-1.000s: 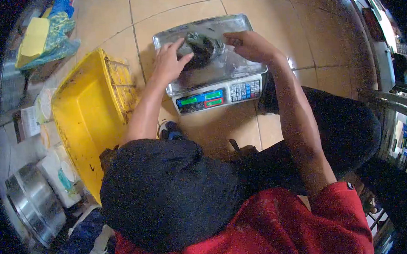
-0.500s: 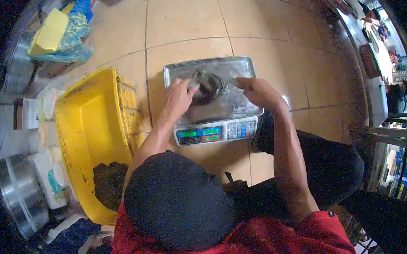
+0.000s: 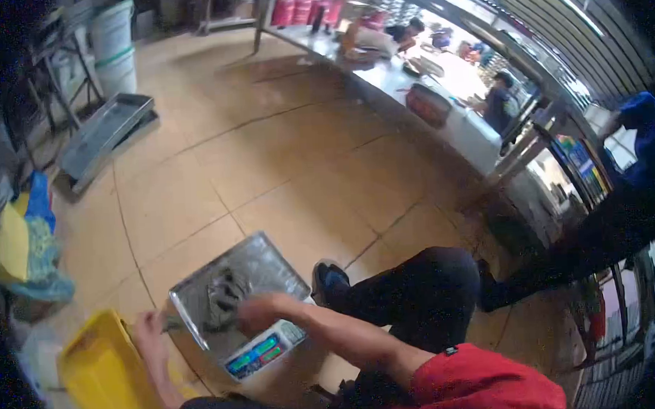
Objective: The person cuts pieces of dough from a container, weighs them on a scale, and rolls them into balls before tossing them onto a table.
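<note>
A digital scale (image 3: 263,356) with a wide metal tray (image 3: 271,267) stands on the tiled floor in front of me. A dark, wet-looking lump (image 3: 228,291) lies on the tray. My right hand (image 3: 263,313) is over the tray's near edge, close to the lump. Motion smears its fingers, and what it holds does not show. My left hand (image 3: 149,332) is closed just left of the tray, beside the rim of a yellow tub (image 3: 102,364). A blurred flat grey piece (image 3: 172,324) juts from it toward the tray.
Dark trays (image 3: 105,138) lie on the floor at the back left, near white buckets (image 3: 114,56). A yellow block (image 3: 11,243) with blue plastic is at the left. People work along a long counter (image 3: 380,76). Another person in blue (image 3: 642,125) is at the right.
My view has swung up and to the right, so the scale appears lower. My left hand has moved off the lump to the tray's left side; my right hand has come nearer the display.
</note>
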Available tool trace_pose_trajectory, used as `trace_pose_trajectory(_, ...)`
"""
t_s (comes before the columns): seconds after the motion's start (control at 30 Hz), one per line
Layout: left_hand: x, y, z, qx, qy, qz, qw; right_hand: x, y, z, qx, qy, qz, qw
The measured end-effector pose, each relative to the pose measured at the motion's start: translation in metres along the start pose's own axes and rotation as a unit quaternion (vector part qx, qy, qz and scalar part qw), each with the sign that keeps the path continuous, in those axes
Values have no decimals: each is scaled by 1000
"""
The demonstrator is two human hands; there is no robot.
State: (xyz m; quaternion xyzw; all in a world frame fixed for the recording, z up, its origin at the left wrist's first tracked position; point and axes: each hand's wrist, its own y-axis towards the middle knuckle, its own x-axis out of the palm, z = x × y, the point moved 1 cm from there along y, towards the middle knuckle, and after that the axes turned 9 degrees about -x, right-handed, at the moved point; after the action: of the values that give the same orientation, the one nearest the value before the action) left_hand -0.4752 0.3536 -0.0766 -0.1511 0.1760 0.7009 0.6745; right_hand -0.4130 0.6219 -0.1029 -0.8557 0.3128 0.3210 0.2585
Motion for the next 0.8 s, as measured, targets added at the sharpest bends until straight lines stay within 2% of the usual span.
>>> trace_pose_trajectory(0.03,-29,-1,15,-74,-47,14,996,-13,-17,2,-40,51,-36,997)
trace_pose_trajectory(0.07,-57,6,-45,-42,-108,123,986,-29,-32,-11,-64,135,-48,988)
trace_pose_trajectory(0.1,-84,-16,-35,8,-5,259,966,-37,-39,-20,-89,219,-62,970)
trace_pose_trajectory(0.13,-110,-33,-27,23,-23,250,968,-40,-38,-21,-54,208,10,977)
trace_pose_trajectory(0.17,-128,-58,-43,53,146,338,928,-45,-34,-20,-20,193,83,978)
trace_pose_trajectory(0.2,-147,-78,-65,32,221,370,902,-51,-31,-19,11,178,156,972)
trace_pose_trajectory(0.23,-158,-92,-87,-27,284,373,883,-38,-21,4,-39,104,234,966)
trace_pose_trajectory(0.33,-180,-121,-152,-267,423,299,812,-31,-26,20,-25,165,346,923)
trace_pose_trajectory(0.4,-181,-125,-162,-319,451,263,791,-25,-27,34,19,175,410,895)
trace_pose_trajectory(0.43,-179,-122,-161,-310,448,262,797,-22,-29,38,43,177,438,880)
trace_pose_trajectory(0.53,-154,-92,-136,-236,422,247,840,-22,-34,40,174,140,409,885)
trace_pose_trajectory(0.6,-100,-58,-93,-140,390,191,890,1,-31,59,215,58,393,892)
trace_pose_trajectory(0.67,-15,-31,-26,17,399,56,915,23,-35,61,270,27,393,878)
trace_pose_trajectory(0.73,67,-30,45,105,358,-129,919,31,-36,55,346,23,385,855)
trace_pose_trajectory(0.77,94,-40,65,180,368,-189,892,36,-38,53,387,22,382,839)
trace_pose_trajectory(0.8,120,-50,85,257,373,-248,856,41,-41,53,357,-98,414,832)
